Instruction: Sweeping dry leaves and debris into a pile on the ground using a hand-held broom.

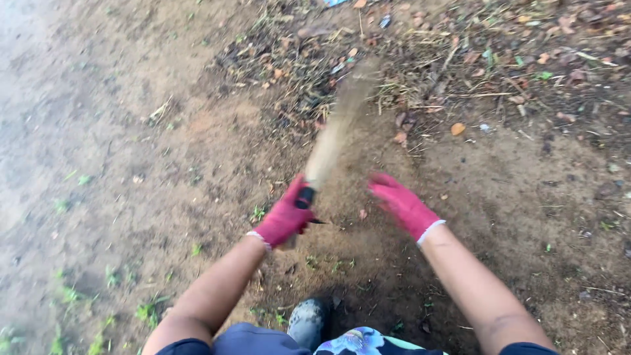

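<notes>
Boot (309, 322) below; left hand (284, 217) grips blurred broom (335, 131), right hand (401, 204) spread, leaf litter (420, 59) ahead.

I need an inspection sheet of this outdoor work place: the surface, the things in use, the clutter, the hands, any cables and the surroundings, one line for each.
Surface: bare brown soil with a few small green weeds.
Things in use: a hand broom with a black handle and pale bristles, blurred by motion, its bristles pointing away toward the debris.
Clutter: a heap of dry leaves, twigs and scraps along the upper edge of the view.
Hands: both in pink gloves; left hand closed around the broom handle; right hand open, holding nothing, beside the broom.
Cables: nothing seen.
Surroundings: a grey boot and patterned clothing at the bottom edge; no other person seen.
</notes>
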